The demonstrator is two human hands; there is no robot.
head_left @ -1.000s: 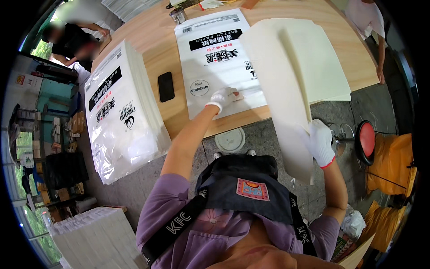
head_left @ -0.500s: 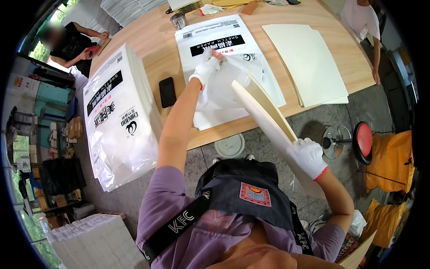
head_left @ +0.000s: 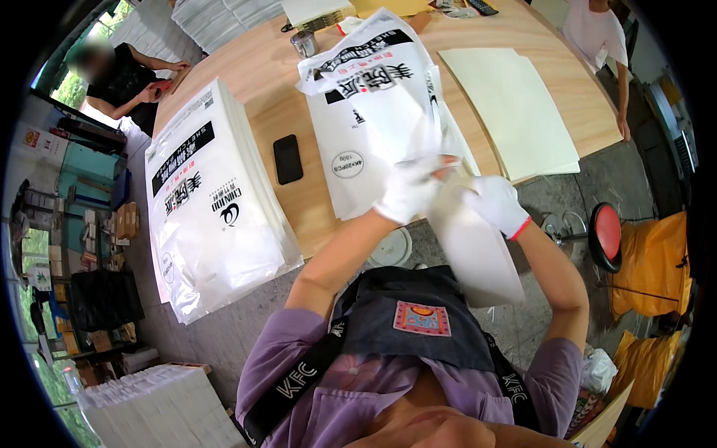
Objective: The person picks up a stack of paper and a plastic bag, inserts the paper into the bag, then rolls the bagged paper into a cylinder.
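Note:
A clear printed plastic bag (head_left: 351, 123) lies on the table in front of me, its upper film lifted and creased. A bent stack of white drawing paper (head_left: 478, 257) runs from the bag's near right end down toward my apron. My left hand (head_left: 409, 190), in a white glove with bare fingertips showing, is closed at the bag's mouth, against the paper's far end; the exact grip is blurred. My right hand (head_left: 499, 205), also gloved, is closed round the right side of the paper stack, its fingers partly smeared by motion.
Filled paper packs (head_left: 198, 201) are piled at the left beside a black phone (head_left: 287, 159). Loose cream sheets (head_left: 515, 112) lie at the right, and a metal cup (head_left: 304, 44) stands farther back. A red stool (head_left: 605, 237) is right of the table; two people stand beyond it.
My left hand has drawn back toward me and right, to the bag's mouth. My right hand has moved up along the paper to meet it. The bag's upper film now stretches farther away.

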